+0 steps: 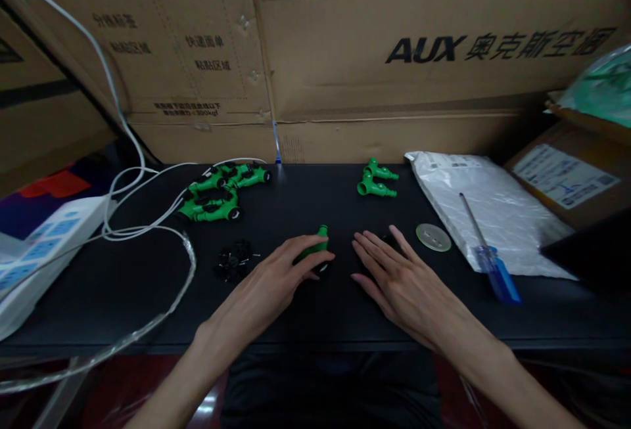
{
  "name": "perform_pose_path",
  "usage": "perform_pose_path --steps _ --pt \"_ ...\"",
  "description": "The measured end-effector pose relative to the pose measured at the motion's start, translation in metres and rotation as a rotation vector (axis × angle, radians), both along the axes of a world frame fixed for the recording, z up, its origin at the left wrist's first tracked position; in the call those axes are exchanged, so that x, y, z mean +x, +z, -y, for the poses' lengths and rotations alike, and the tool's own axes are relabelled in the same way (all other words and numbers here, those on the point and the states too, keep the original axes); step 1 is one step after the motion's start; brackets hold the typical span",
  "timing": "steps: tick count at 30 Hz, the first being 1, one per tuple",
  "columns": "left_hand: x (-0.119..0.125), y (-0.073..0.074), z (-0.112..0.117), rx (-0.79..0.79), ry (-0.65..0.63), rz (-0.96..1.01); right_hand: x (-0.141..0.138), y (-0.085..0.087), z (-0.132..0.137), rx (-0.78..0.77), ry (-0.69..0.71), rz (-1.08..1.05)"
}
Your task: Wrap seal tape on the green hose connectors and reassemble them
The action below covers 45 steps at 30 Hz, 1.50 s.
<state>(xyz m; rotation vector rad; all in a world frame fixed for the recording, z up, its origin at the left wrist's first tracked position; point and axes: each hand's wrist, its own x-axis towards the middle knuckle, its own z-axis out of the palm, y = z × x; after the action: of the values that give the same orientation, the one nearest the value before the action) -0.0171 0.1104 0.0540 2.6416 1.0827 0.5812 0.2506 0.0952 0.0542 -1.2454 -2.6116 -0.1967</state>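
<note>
My left hand rests on the black table, its fingers curled over a green plastic part with a black wheel under it. My right hand lies flat just to the right, fingers stretched out and apart, covering a small black piece. A pile of tiny black parts sits left of my left hand. Assembled green toy cars lie at the back left. Two loose green parts lie at the back middle.
A round silver-green disc and a blue-handled screwdriver on a white plastic bag lie to the right. White cables and a power strip are at left. Cardboard boxes wall off the back.
</note>
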Motion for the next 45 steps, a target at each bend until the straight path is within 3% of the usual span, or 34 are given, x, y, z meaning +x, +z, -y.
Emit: perform_pose_path --steps 4,7,12,16,23,33,37,41,45 --pt "0.0 0.003 0.0 -0.003 -0.03 0.051 -0.002 0.012 -0.001 0.004 0.027 -0.13" --pt "0.004 0.013 -0.006 -0.056 -0.082 0.173 -0.007 0.024 -0.01 -0.06 0.073 -0.268" --pt "0.014 0.034 -0.033 -0.115 -0.128 0.413 -0.021 0.046 -0.045 -0.374 0.203 -0.585" --pt "0.016 0.037 -0.051 -0.126 -0.091 0.587 -0.03 0.059 -0.072 -0.586 0.248 -0.823" --pt "0.013 0.031 -0.051 -0.255 0.017 0.709 -0.035 0.045 -0.078 -0.619 0.188 -0.927" --pt "0.017 0.026 -0.051 -0.133 0.115 0.604 -0.042 0.03 -0.074 -0.7 0.116 -1.081" --pt "0.015 0.032 -0.048 0.01 0.133 0.5 -0.044 0.029 -0.076 -0.739 0.086 -1.154" --pt "0.009 0.036 -0.045 0.128 0.238 0.559 -0.047 0.031 -0.072 -0.725 0.058 -1.11" --pt "0.008 0.035 -0.043 0.024 0.122 0.543 -0.048 0.03 -0.071 -0.699 0.083 -1.079"
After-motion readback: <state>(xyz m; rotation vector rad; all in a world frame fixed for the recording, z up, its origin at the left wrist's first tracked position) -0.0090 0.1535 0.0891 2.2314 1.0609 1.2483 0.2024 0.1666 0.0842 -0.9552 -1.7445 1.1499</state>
